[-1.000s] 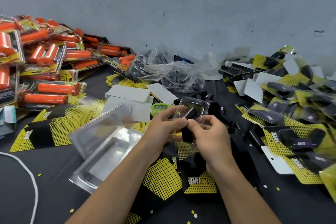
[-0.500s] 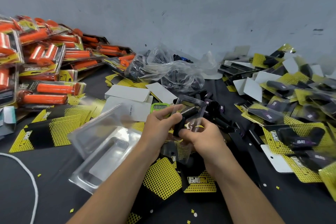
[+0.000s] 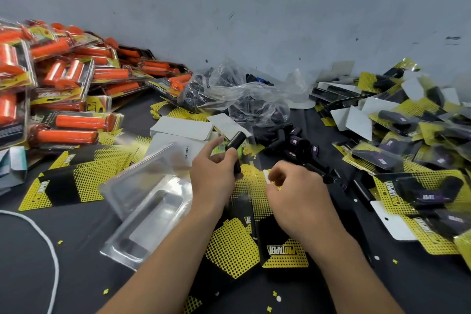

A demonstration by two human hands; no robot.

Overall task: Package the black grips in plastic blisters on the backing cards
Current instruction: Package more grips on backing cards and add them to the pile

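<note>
My left hand (image 3: 214, 176) grips a black grip (image 3: 235, 141) that sticks up and away from my fingers. Just right of it, my right hand (image 3: 295, 194) has its fingers curled and pinches the edge of a small clear blister (image 3: 251, 168), faint and hard to make out between the two hands. Yellow-and-black backing cards (image 3: 285, 252) lie on the dark table under my wrists. Behind my right hand sits a heap of loose black grips (image 3: 293, 146).
Large empty clear blisters (image 3: 150, 209) lie at the left. Packed orange grips (image 3: 74, 99) pile up far left, and packed black grips (image 3: 418, 186) at the right. A plastic bag (image 3: 242, 99) sits by the wall, with white cards (image 3: 182, 127) in front. A white cord (image 3: 52, 250) curves lower left.
My hands have moved apart. The left hand has lifted the black grip up and left, out of the blister, while the right hand dropped lower with the blister.
</note>
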